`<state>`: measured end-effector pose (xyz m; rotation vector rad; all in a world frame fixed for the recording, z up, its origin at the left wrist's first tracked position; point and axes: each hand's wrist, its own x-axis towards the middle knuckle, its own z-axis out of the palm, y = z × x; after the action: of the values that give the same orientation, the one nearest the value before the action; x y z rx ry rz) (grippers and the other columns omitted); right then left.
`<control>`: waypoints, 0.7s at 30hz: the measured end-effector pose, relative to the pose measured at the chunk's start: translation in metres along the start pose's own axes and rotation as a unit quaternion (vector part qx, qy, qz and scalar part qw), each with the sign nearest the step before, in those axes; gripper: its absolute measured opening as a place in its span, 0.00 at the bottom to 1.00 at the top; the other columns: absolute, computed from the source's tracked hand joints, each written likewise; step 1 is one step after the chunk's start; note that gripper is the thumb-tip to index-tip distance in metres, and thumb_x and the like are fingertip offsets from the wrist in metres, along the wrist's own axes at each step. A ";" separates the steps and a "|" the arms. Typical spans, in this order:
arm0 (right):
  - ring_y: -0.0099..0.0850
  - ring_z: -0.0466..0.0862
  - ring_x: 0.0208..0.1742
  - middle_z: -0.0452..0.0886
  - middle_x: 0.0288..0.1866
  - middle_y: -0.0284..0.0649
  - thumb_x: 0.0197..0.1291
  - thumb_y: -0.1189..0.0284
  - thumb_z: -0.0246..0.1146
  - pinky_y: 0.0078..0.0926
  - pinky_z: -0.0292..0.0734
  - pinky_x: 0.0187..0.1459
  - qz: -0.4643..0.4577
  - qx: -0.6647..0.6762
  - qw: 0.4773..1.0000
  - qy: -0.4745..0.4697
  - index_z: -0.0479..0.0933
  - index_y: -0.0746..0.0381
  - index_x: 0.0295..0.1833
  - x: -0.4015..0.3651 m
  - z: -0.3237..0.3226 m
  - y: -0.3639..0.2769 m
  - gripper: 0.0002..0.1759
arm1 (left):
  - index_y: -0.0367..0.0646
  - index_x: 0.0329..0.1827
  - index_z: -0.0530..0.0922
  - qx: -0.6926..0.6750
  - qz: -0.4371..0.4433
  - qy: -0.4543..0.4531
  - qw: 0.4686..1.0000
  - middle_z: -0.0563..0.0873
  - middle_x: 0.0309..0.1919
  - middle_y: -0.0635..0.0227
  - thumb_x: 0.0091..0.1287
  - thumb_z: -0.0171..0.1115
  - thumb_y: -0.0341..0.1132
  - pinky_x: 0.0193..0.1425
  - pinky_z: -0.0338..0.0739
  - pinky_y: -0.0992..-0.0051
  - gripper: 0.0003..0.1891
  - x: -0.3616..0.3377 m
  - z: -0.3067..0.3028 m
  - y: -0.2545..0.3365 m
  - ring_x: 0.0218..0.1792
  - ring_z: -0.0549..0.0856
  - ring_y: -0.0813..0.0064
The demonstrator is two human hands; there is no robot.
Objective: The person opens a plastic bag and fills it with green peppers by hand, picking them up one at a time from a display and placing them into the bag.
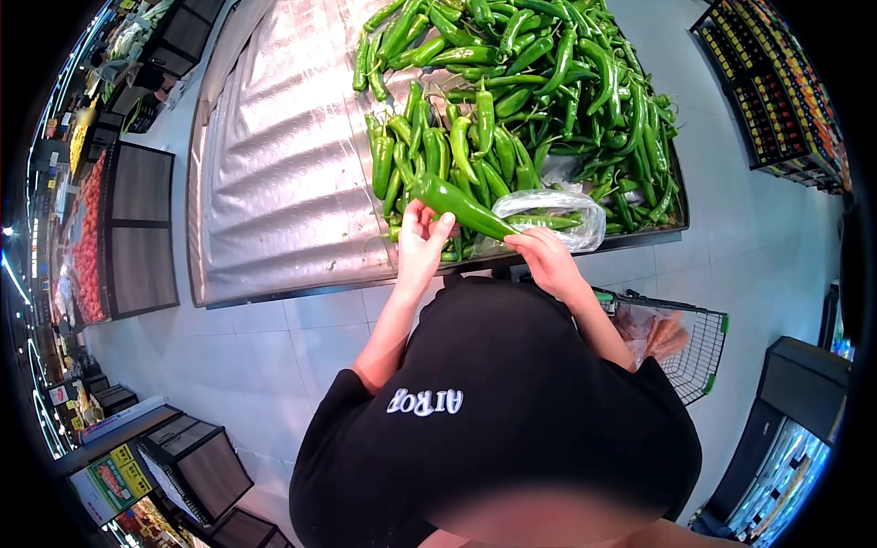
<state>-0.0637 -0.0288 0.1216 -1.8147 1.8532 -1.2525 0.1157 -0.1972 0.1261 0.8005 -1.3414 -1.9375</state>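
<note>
Just beyond the right hand (546,260), a clear bag (555,219) with peppers inside rests against piled green peppers (539,82); that hand and the left hand (426,239) pinch one large pepper's (461,207) ends.

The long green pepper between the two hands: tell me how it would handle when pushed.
The pepper is probably fairly stiff, spanning the left hand and right hand without sagging. Its glossy skin may be slippery. Rounded and tapered, it would likely roll in a curve.
</note>
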 end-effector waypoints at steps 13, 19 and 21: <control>0.44 0.86 0.42 0.83 0.37 0.43 0.64 0.78 0.69 0.36 0.80 0.46 0.178 0.109 0.978 -0.027 0.71 0.62 0.43 -0.010 0.023 0.002 0.11 | 0.37 0.66 0.77 0.170 0.129 -0.091 0.973 0.88 0.56 0.62 0.60 0.75 0.21 0.62 0.81 0.72 0.28 -0.023 0.018 0.039 0.55 0.87 0.74; 0.34 0.89 0.47 0.89 0.47 0.45 0.60 0.84 0.70 0.30 0.81 0.51 0.092 0.119 0.988 0.043 0.80 0.66 0.58 0.001 -0.009 -0.012 0.19 | 0.38 0.71 0.69 -0.053 0.076 -0.044 0.995 0.85 0.60 0.52 0.66 0.70 0.22 0.67 0.79 0.67 0.30 -0.019 -0.005 0.034 0.60 0.85 0.67; 0.35 0.88 0.43 0.88 0.44 0.44 0.57 0.84 0.72 0.29 0.80 0.46 0.035 0.076 0.994 0.076 0.82 0.65 0.55 0.010 -0.021 -0.028 0.19 | 0.40 0.75 0.65 -0.100 0.022 -0.041 0.994 0.83 0.62 0.51 0.69 0.69 0.26 0.68 0.78 0.63 0.32 -0.017 -0.016 0.025 0.61 0.84 0.64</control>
<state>-0.0613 -0.0260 0.1576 -1.6019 1.8254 -1.4971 0.1423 -0.1990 0.1469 0.5961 -1.1781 -2.0509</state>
